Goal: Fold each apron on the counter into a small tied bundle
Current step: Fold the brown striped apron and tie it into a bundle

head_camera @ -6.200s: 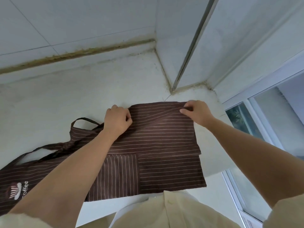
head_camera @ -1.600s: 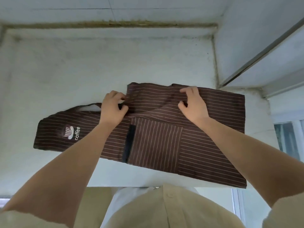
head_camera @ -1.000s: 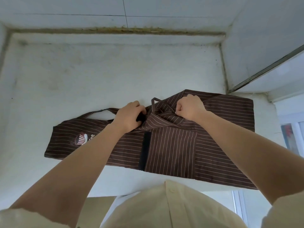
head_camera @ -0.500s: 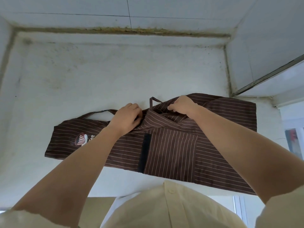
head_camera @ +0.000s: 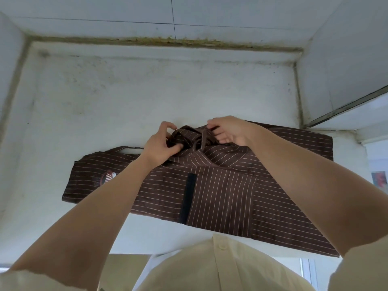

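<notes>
Bunching the brown striped cloth apron [head_camera: 220, 196] at frame centre, the left hand [head_camera: 160, 148] clutches fabric and the right hand [head_camera: 231, 131] pinches its strap [head_camera: 203, 139]; stained white bench [head_camera: 126, 97], tiled wall [head_camera: 189, 13] above.

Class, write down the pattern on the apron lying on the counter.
Thin pale stripes on the dark brown cloth apron; head view shows it best.

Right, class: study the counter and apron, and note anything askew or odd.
The apron lies slantwise, its near right corner apparently overhanging the front edge of the counter. The sealant along the back wall joint is stained yellow-brown and ragged.
</notes>
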Tool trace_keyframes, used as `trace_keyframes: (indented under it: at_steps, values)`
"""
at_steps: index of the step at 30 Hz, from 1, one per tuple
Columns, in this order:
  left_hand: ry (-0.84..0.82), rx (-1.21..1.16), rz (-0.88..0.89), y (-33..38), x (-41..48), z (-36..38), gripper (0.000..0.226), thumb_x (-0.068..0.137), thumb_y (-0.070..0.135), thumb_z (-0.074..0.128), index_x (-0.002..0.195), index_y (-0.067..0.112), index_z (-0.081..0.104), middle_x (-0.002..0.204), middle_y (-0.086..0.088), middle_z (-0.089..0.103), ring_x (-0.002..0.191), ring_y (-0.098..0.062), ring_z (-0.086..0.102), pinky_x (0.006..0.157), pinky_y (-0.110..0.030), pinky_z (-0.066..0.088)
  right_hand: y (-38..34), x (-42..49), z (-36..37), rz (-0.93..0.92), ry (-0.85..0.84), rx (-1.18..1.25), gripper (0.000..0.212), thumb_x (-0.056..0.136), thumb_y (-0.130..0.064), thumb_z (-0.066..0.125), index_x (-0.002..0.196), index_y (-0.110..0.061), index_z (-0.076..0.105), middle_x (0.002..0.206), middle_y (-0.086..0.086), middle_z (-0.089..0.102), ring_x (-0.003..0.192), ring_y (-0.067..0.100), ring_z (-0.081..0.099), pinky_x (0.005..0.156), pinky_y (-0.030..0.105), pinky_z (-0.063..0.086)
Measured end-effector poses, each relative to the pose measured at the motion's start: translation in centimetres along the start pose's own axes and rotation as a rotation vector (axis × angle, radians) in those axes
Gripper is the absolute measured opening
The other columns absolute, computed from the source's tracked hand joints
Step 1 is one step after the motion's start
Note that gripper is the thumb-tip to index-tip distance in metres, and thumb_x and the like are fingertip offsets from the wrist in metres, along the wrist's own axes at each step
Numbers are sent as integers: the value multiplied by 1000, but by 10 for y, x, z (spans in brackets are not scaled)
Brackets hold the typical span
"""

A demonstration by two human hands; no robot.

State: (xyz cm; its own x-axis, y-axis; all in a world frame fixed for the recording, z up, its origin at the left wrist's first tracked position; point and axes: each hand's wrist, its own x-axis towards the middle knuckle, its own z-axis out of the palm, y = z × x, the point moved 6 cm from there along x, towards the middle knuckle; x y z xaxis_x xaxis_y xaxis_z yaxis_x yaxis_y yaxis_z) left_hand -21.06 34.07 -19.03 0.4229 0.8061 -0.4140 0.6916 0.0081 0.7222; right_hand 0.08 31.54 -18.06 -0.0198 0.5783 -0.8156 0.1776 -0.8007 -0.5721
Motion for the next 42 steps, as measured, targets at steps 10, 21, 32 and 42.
trace_keyframes:
  at_steps: [10,21,32,42]
  values:
    - [186,-44,-152,5,21,-14,44,105,35,36,80,5,56,74,-7,57,70,-19,51,67,-31,36,-43,6,-1,-336,79,356,41,98,-23,52,138,-18,43,129,5,62,115,19,60,101,36,42]
    - [149,372,-171,-12,25,-37,20,94,30,56,106,17,66,88,1,65,79,-18,56,69,-30,42,-48,29,1,-269,344,-447,29,91,-12,66,120,-10,64,117,9,66,98,18,59,87,26,43]
    - [540,585,-59,-46,-20,-80,24,94,31,52,98,13,68,104,-9,60,104,-29,51,91,-44,36,-62,6,19,-423,380,-402,53,92,-65,44,101,-14,58,95,1,65,88,17,63,84,34,50]
    - [410,726,-171,-62,-45,-83,25,92,38,54,107,21,65,110,-7,59,117,-31,39,103,-44,28,-60,-1,28,-439,249,-793,19,93,-24,64,110,-18,71,116,-1,68,99,13,60,91,26,44]
